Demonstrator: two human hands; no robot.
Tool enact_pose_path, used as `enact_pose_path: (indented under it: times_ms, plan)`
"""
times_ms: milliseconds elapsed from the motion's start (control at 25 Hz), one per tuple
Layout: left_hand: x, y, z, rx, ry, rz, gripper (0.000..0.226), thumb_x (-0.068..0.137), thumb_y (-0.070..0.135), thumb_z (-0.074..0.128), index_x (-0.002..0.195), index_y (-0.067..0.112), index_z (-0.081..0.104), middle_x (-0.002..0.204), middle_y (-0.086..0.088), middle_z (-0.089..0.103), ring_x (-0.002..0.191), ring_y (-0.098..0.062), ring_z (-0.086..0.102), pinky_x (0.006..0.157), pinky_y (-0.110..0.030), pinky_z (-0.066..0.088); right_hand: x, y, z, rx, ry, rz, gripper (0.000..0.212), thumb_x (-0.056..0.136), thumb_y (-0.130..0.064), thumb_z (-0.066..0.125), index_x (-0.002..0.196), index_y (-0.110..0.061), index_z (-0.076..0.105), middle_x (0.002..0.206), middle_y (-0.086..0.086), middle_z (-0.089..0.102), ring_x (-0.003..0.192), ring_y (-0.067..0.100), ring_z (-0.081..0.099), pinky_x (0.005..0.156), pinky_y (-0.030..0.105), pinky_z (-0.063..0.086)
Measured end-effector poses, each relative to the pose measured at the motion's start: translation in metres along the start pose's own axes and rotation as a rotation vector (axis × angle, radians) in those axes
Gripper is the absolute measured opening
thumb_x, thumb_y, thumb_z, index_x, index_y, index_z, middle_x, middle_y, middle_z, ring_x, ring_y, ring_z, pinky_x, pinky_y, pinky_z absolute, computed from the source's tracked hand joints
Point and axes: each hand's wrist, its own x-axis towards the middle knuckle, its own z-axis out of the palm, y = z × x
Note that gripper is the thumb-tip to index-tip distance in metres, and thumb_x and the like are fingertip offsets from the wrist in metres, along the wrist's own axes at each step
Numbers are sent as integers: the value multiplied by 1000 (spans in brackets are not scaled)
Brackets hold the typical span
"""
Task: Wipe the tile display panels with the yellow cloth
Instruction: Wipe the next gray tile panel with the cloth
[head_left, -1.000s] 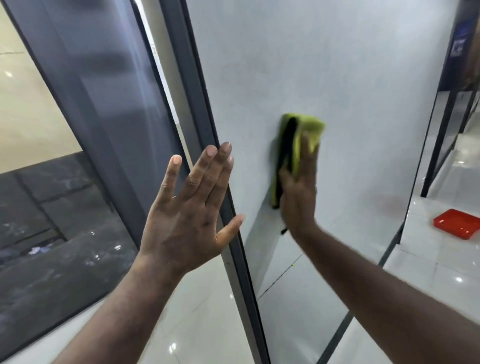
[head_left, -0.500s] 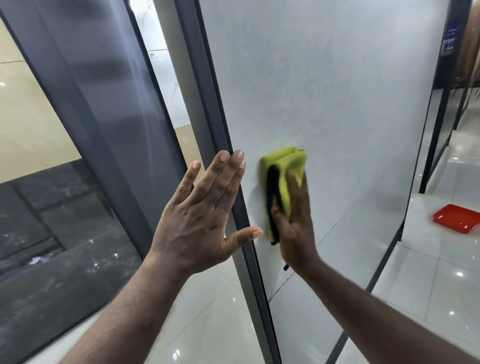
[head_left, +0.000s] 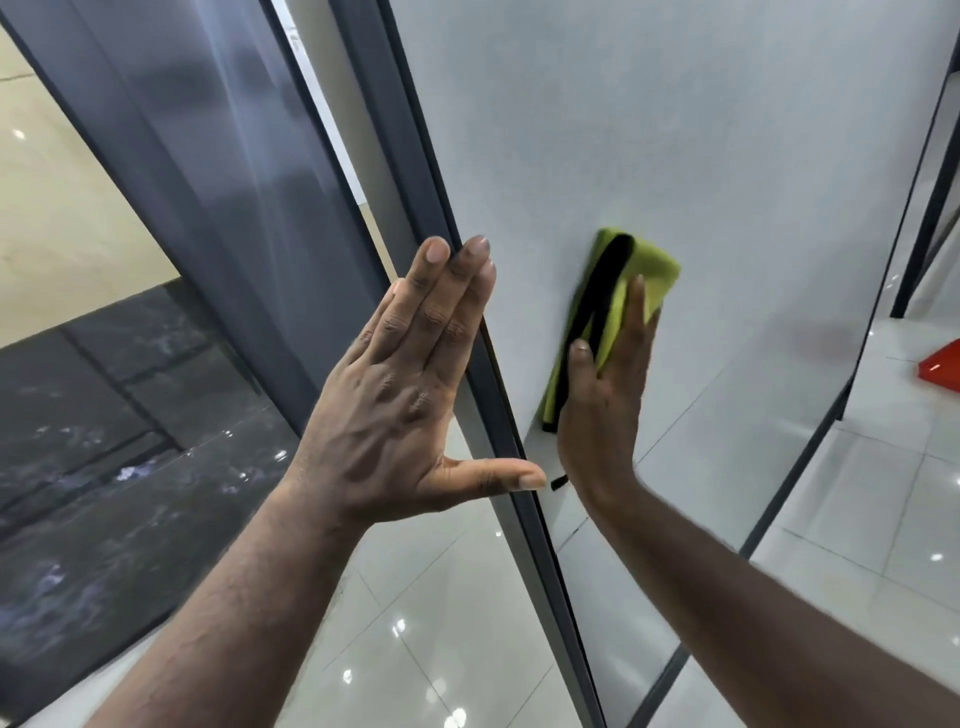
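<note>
A tall pale grey tile panel (head_left: 675, 130) fills the upper right, held in a dark metal frame (head_left: 426, 171). My right hand (head_left: 602, 410) presses a folded yellow cloth with a black edge (head_left: 618, 306) flat against the panel, fingers straight, thumb on the cloth's black strip. My left hand (head_left: 400, 384) is flat with straight fingers, its fingertips at the dark frame on the panel's left edge and its thumb stretched out toward the frame. A second, dark grey glossy panel (head_left: 208, 156) stands to the left.
Glossy white floor tiles (head_left: 431, 623) lie below. Dark marble tiles (head_left: 104, 441) and beige tiles (head_left: 62, 208) show at the left. A red tray (head_left: 940, 366) sits on the floor at the right edge. More dark-framed panels (head_left: 930, 208) stand at the far right.
My right hand has slid the cloth from beside the frame toward the right across the pale panel. My left hand has stayed flat at the frame.
</note>
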Motion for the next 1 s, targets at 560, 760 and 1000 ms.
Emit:
enact_pose_path:
  times_ms: [560,760,1000]
  plan:
    - [-7,47,69,381,125,-167,93,105,72,47,167,2,36,174,-20,28,160,-35,16,133,-49,-6,-111,124,-37,-73,-94,211,70,110,-31,48,169,-38,12,178,-11,4,164,12,9,130,54,23]
    - [-14,57,94,418,181,-201,82,102,49,60,166,2,39,172,-14,20,158,-33,19,133,-50,-7,-138,160,-53,-151,-248,-24,75,107,-25,57,166,-45,17,178,-4,8,163,13,13,131,36,23]
    - [-21,78,108,387,160,-289,82,95,37,64,165,2,40,172,-11,22,158,-30,20,134,-50,-3,-157,147,-38,-97,-178,-47,70,105,-19,58,164,-42,26,176,5,19,162,20,23,127,36,31]
